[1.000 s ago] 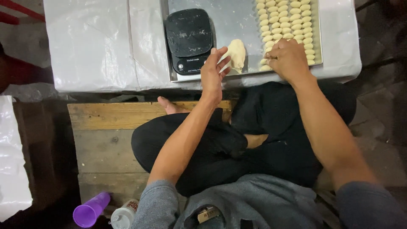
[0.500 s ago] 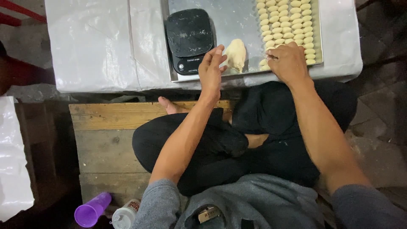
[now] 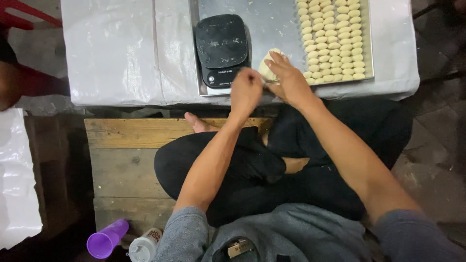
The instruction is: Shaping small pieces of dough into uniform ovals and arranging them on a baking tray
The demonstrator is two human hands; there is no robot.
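Near the top centre of the frame both hands meet over a pale lump of dough (image 3: 268, 65) that lies on a metal tray (image 3: 272, 24), just inside the tray's near edge. The right hand (image 3: 290, 80) rests on the lump with its fingers spread over it, its grip closed on the dough; the left hand (image 3: 246, 91) is curled beside it with its fingertips touching the dough's lower left side, pinching at it, though how much it grasps cannot be told. Just left of the lump, a black kitchen scale (image 3: 221, 48) sits on the tray, close to the left hand. To the right, rows of small dough pieces (image 3: 335, 41) fill the tray up to its right rim, close beside the right hand. The tray rests on a low desk (image 3: 116, 53) covered in white plastic sheet, whose upper-left stretch lies bare and whose near edge runs just under the hands. Below it the person sits cross-legged on a wooden pallet (image 3: 126, 160), a bare foot (image 3: 196, 122) by the desk's edge. At lower left a purple cup (image 3: 107, 238) and a white bottle (image 3: 143, 246) lie well apart from the hands.
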